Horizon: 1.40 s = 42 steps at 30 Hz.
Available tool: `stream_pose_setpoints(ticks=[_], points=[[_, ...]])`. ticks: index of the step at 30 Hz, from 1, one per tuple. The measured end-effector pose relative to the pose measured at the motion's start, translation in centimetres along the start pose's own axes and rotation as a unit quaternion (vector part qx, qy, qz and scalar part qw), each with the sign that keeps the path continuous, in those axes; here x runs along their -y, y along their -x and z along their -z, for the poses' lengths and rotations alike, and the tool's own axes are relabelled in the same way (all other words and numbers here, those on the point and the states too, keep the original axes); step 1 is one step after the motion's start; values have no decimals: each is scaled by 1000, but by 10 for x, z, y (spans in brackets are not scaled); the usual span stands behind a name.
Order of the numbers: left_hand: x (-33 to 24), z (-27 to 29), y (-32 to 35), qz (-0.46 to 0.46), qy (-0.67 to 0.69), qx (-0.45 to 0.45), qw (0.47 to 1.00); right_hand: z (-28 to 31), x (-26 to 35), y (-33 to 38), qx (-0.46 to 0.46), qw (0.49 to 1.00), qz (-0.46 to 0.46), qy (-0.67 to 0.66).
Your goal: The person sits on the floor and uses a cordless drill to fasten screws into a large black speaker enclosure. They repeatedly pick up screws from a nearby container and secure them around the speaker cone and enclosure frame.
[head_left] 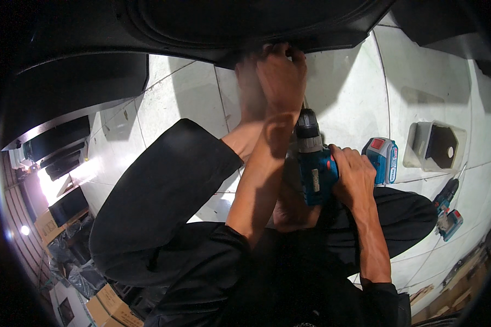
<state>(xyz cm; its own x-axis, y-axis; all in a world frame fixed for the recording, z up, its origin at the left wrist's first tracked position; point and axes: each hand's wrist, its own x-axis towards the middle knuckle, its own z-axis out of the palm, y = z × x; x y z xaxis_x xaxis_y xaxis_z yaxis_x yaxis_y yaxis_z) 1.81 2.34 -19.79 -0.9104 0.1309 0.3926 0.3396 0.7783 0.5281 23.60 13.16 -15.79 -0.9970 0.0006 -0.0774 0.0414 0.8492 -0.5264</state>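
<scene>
Teal drill [315, 180], landmark, below a black panel [245, 27]. From the left I log: cardboard box [112, 308], lower left of drill; left hand [282, 71], above drill, fingers curled at panel edge, hold unclear to me; right hand [354, 171], wrapped round drill handle; plastic tub [419, 143], right of drill; second drill [445, 204], lower right.

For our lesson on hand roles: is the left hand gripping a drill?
No, the right hand grips the drill, while the left hand is at the black panel.
</scene>
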Motion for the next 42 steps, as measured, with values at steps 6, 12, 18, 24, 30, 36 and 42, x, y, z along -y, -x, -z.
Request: stream_pose_setpoints(ticks=[6,12,18,24,30,36,42], points=[[-5,5,11,-81,-38,-52,995,-3,-6,0,-2,1000,12,16],[-10,29,29,-84,14,48,995,-1,-9,-1,2,1000,1,7],[-42,72,110,234,68,291,925,-2,-7,-2,-18,999,27,9],[-59,116,200,52,-30,363,930,-5,-8,1,-8,1000,10,11],[-49,110,209,77,1,379,922,-5,-9,1,-12,1000,14,2],[-61,120,188,110,-31,446,888,-3,-8,1,3,1000,9,-2],[-60,119,189,83,-28,424,902,-5,-9,2,3,1000,9,-4]])
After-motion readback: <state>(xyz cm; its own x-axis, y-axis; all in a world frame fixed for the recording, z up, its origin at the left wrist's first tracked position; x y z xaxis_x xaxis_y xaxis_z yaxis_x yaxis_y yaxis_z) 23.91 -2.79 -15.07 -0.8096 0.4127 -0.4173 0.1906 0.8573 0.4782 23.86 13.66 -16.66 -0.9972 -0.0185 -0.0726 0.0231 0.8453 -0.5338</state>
